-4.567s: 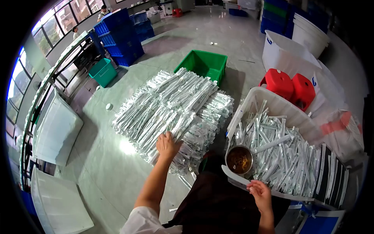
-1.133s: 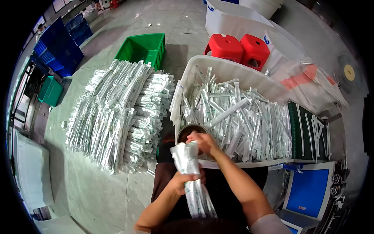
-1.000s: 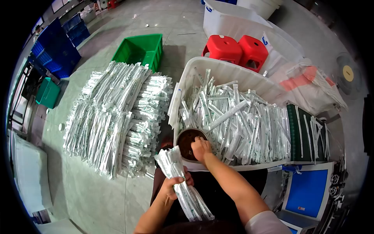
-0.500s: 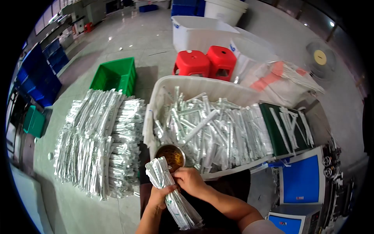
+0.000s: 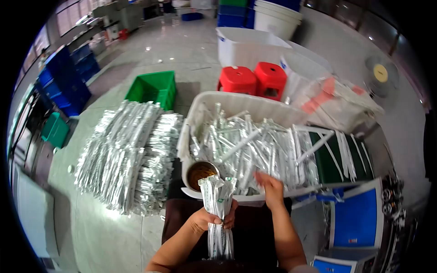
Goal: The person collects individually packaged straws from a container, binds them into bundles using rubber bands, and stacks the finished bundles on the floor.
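Note:
My left hand (image 5: pixel 213 219) is wrapped round a bundle of clear-wrapped packets (image 5: pixel 219 195), upright over my lap. My right hand (image 5: pixel 269 183), slightly blurred, is over the near rim of a white bin (image 5: pixel 246 101), with its fingers apart and nothing visible in them. Loose wrapped packets (image 5: pixel 255 150) fill the bin. A round metal bowl (image 5: pixel 200 174) with small yellow-brown bands sits at the bin's near left corner, just beyond the bundle. To the left, a large stack of similar bundles (image 5: pixel 120 159) rests low beside my legs.
A green crate (image 5: pixel 152 88) stands behind the stack. Two red stools (image 5: pixel 237 81) are behind the bin. Packets lie on a dark green belt (image 5: pixel 339 159) at the right, above a blue-panelled machine (image 5: pixel 356 216). A white sack (image 5: pixel 341 102) lies behind it.
My right hand has left the bundle and moved right, over the bin's near edge. The bundle in my left hand is now more upright. Earlier, my right hand reached into the bowl.

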Demonstrator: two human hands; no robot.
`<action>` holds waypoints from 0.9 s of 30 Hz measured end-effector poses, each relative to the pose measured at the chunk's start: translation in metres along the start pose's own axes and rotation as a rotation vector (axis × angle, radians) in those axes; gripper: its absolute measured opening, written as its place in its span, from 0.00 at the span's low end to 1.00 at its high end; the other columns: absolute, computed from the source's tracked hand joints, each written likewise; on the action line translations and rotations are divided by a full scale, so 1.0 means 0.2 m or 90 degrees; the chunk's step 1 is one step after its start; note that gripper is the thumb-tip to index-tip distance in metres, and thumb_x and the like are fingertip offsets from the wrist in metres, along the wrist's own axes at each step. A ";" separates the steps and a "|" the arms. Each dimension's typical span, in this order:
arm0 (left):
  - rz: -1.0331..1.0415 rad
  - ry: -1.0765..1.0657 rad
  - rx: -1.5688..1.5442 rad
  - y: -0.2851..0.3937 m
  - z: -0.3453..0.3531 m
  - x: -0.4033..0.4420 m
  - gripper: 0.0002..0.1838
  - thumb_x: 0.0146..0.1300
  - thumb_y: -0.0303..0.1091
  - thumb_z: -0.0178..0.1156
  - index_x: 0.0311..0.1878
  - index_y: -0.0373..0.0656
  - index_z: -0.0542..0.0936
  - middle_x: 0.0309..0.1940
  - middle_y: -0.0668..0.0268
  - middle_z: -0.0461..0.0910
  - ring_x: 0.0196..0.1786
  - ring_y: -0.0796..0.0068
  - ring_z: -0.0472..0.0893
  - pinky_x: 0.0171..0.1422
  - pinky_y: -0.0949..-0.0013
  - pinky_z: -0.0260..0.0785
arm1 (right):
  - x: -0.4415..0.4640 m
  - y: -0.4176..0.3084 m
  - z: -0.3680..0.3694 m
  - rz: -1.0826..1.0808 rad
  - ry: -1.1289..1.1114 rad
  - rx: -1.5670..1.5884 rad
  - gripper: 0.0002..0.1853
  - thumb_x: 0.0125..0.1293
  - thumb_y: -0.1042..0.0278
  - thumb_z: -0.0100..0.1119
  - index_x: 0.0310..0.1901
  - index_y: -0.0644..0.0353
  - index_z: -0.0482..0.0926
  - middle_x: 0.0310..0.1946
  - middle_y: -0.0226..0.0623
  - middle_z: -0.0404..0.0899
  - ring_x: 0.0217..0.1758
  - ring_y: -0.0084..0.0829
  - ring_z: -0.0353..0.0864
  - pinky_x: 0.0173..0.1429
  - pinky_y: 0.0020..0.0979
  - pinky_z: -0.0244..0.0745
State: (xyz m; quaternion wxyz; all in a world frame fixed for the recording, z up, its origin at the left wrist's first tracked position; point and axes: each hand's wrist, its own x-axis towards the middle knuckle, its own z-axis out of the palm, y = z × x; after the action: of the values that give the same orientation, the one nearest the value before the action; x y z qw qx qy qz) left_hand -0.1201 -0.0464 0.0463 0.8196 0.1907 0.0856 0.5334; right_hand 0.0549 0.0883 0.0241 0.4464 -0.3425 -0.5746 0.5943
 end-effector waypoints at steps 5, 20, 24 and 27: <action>0.009 0.034 -0.082 -0.06 -0.11 -0.05 0.27 0.32 0.35 0.66 0.37 0.39 0.65 0.20 0.68 0.66 0.23 0.74 0.69 0.31 0.72 0.60 | -0.30 -0.26 0.23 0.107 -0.143 0.655 0.10 0.58 0.74 0.49 0.20 0.65 0.71 0.24 0.41 0.74 0.31 0.41 0.74 0.51 0.42 0.65; -0.124 0.000 0.288 -0.16 0.11 0.15 0.25 0.38 0.27 0.65 0.45 0.37 0.70 0.31 0.64 0.74 0.39 0.74 0.74 0.45 0.72 0.66 | 0.02 -0.72 0.27 -0.219 -0.634 -0.455 0.21 0.36 0.67 0.65 0.36 0.64 0.76 0.34 0.44 0.77 0.37 0.39 0.78 0.42 0.32 0.72; -0.093 -0.110 0.164 -0.08 0.12 0.14 0.26 0.40 0.34 0.68 0.44 0.37 0.70 0.31 0.62 0.74 0.39 0.73 0.74 0.44 0.72 0.67 | -0.01 -0.47 0.31 -0.143 -0.293 0.144 0.49 0.37 0.56 0.72 0.60 0.61 0.53 0.55 0.50 0.61 0.44 0.40 0.74 0.43 0.35 0.73; -0.079 -0.068 0.108 -0.13 0.02 0.08 0.31 0.41 0.40 0.70 0.46 0.37 0.68 0.32 0.63 0.74 0.40 0.73 0.74 0.45 0.72 0.67 | -0.09 -0.36 0.36 0.113 -0.315 0.344 0.62 0.37 0.52 0.73 0.66 0.56 0.36 0.56 0.55 0.60 0.41 0.43 0.76 0.44 0.41 0.77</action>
State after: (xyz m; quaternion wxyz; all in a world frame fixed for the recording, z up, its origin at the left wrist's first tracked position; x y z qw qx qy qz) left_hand -0.0908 -0.0422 0.0397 0.8353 0.2817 0.0984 0.4618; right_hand 0.0045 0.0395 0.1013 0.3152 -0.1067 -0.4557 0.8256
